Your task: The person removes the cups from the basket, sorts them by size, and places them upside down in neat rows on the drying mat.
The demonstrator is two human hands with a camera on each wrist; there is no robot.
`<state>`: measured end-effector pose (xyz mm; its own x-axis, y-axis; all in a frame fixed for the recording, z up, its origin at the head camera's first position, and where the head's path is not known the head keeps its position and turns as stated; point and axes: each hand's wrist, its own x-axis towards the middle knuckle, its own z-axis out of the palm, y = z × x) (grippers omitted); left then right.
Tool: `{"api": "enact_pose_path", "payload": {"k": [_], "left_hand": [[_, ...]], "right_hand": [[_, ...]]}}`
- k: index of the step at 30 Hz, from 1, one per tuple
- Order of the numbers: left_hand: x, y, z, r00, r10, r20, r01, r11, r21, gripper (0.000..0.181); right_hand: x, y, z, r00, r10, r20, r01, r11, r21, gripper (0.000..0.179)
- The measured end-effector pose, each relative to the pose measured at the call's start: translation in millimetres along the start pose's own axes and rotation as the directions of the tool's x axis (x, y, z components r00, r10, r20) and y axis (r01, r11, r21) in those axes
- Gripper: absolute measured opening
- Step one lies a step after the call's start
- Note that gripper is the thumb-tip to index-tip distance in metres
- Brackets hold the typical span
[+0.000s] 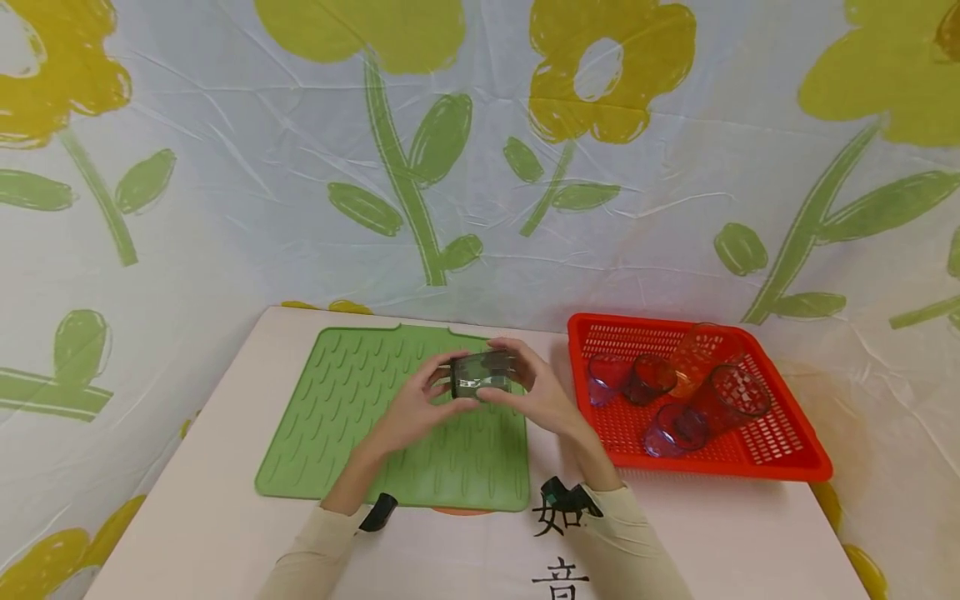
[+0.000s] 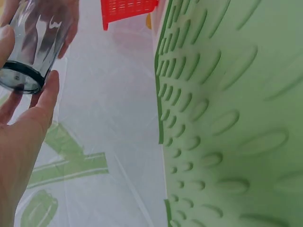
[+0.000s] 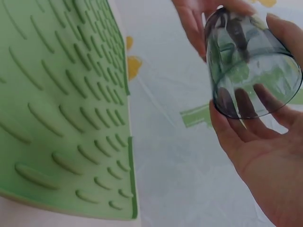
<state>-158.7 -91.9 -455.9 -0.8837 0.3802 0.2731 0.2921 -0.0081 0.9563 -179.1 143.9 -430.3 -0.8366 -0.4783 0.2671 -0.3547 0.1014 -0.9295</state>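
Observation:
A smoky grey, see-through drinking glass (image 1: 482, 373) lies on its side in the air between my two hands, over the green ridged mat (image 1: 322, 450). My left hand (image 1: 411, 412) grips its thick base end, and in the left wrist view the fingertips and thumb sit around the dark base of the glass (image 2: 38, 42). On the other end, my right hand (image 1: 546, 402) holds the glass near its open rim. Through the clear wall of the glass (image 3: 251, 71), the right wrist view shows the fingers curled underneath and the thumb on top.
To the right of the mat stands a red plastic basket (image 1: 716, 470) with several glasses, among them a tall glass (image 1: 738, 396) and a small dark glass (image 1: 649, 379). A flower-printed cloth (image 1: 300, 225) hangs behind the pale table (image 1: 202, 500).

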Motion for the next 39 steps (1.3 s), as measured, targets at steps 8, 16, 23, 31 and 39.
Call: {"api": "enact_pose_path", "payload": {"k": [8,16,23,31,39], "left_hand": [[2.4,12.9,-15.8,0.998,-0.037,0.045,0.035,0.999,0.031,0.067],[10.9,18.8,-12.0,0.997,0.024,0.074,-0.039,0.978,0.206,0.061],[14.1,19.3,-8.1,0.994,0.075,0.083,-0.097,0.946,0.309,0.063],[16.1,12.0,-15.9,0.994,0.091,0.064,-0.107,0.941,0.321,0.057],[5.0,3.0,-39.9,0.999,0.043,-0.013,-0.035,0.916,0.399,0.041]], "right_hand": [[-1.6,-1,0,0.994,0.067,0.092,-0.058,0.994,-0.090,0.069],[0.7,3,9,0.989,0.058,0.132,-0.021,0.963,-0.270,0.075],[3.9,12,21,0.997,0.016,0.074,0.009,0.948,-0.318,0.075],[9.6,17,31,0.999,0.038,0.007,-0.034,0.948,-0.318,0.079],[21.7,23,39,0.992,0.118,-0.051,-0.128,0.951,-0.283,0.080]]}}
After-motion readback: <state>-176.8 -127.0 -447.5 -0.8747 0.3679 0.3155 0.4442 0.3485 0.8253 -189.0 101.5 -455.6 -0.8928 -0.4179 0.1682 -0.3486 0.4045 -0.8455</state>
